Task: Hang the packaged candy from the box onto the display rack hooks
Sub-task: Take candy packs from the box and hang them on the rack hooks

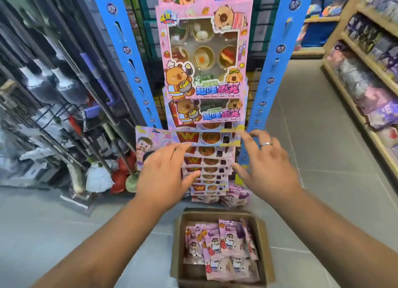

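A cardboard box (178, 240) stands open on the floor at the foot of the display rack (120, 57). The pink candy packets (228, 242) lie overlapping inside it, filling it from the far edge to the near edge. A few similar packets (234, 195) lie on the floor just beyond the box's far edge. Both hands are raised above the box in front of a row of hanging card packs (207, 138). The left hand (163, 171) has its grip apart, fingers straight and spread over the packs' left side. The right hand (265, 165), wearing a ring (266, 144), also has its grip apart, fingers spread at the packs' right edge. Neither holds anything. Larger pink card packs (204, 57) hang higher on the rack.
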{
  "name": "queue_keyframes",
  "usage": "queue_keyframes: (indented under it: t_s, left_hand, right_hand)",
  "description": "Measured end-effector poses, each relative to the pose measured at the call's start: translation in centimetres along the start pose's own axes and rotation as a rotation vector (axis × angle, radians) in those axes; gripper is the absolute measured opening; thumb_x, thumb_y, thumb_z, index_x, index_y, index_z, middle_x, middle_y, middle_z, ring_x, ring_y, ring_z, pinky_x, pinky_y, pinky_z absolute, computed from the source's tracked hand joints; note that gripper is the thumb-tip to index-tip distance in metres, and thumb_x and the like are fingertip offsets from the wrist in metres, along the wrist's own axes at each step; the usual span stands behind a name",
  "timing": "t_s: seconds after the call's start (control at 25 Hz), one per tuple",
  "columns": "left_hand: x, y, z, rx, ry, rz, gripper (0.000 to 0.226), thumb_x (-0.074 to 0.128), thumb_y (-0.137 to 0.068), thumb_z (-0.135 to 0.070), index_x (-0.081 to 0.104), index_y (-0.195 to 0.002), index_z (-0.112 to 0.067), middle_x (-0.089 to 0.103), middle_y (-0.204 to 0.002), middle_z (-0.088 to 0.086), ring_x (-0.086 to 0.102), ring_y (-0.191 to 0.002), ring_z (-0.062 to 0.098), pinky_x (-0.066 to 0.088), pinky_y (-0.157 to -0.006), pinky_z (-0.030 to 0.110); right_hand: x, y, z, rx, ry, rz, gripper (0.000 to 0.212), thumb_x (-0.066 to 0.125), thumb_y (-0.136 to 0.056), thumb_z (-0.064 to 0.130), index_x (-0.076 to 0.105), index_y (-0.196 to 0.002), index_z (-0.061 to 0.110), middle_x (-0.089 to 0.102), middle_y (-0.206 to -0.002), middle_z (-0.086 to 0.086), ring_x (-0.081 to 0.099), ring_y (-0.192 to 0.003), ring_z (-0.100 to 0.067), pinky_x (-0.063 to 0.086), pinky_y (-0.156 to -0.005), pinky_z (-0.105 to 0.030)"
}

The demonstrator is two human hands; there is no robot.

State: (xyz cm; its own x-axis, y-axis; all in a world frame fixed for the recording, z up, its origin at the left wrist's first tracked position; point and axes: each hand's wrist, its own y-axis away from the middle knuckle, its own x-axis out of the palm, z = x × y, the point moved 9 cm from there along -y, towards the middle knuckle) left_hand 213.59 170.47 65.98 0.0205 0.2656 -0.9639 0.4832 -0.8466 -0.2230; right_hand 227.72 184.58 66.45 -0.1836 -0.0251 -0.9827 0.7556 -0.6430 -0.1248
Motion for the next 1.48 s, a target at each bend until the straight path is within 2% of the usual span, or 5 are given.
queue_keyframes:
  t_s: [0.24,0.44,0.72,1.24,1.48]
  left_hand:
    - [9.8,6.1,-0.1,0.040,0.058,0.214,0.067,0.071,-0.081,-0.051,0.057,-0.135,-0.013,0.064,-0.131,0.008,0.061,-0.120,0.028,0.048,-0.102,0.043]
    - [19.8,11.5,1.6,0.012,0.099,0.475,0.070,0.049,-0.094,-0.057,0.032,-0.153,-0.022,0.041,-0.153,0.001,0.038,-0.141,0.023,0.032,-0.115,0.041]
    - [36.2,18.5,3.5,0.000,0.074,0.691,0.067,0.056,-0.091,-0.051,0.036,-0.149,-0.025,0.048,-0.146,0.004,0.045,-0.133,0.028,0.039,-0.110,0.040]
    - [67.5,26.2,1.8,-0.012,0.054,0.989,0.067,0.057,-0.094,-0.046,0.033,-0.150,-0.020,0.046,-0.147,0.010,0.045,-0.133,0.032,0.045,-0.103,0.045]
    - [80.0,24.7,2.0,-0.257,0.294,0.967,0.061,0.057,-0.095,-0.045,0.041,-0.147,-0.018,0.053,-0.142,0.011,0.052,-0.129,0.032,0.046,-0.101,0.040]
  right_hand:
    - [10.4,6.3,0.5,0.089,-0.065,0.161,0.075,0.067,-0.084,0.048,0.038,-0.147,0.022,0.043,-0.145,-0.009,0.046,-0.126,-0.034,0.045,-0.097,-0.047]
    - [21.4,11.7,0.8,0.185,-0.023,0.374,0.076,0.057,-0.089,0.052,0.027,-0.152,0.020,0.035,-0.152,-0.013,0.036,-0.135,-0.036,0.037,-0.106,-0.047]
    - [39.3,19.6,-0.9,0.295,-0.017,0.625,0.078,0.053,-0.092,0.053,0.017,-0.155,0.023,0.026,-0.155,-0.012,0.027,-0.141,-0.038,0.036,-0.108,-0.046]
    - [67.8,24.9,-13.0,0.293,0.137,0.763,0.073,0.055,-0.091,0.045,0.021,-0.152,0.024,0.026,-0.155,-0.015,0.032,-0.137,-0.038,0.042,-0.100,-0.047]
    - [76.9,22.3,-18.3,0.298,0.150,0.694,0.073,0.058,-0.091,0.035,0.017,-0.151,0.034,0.021,-0.154,-0.020,0.038,-0.130,-0.045,0.045,-0.097,-0.049]
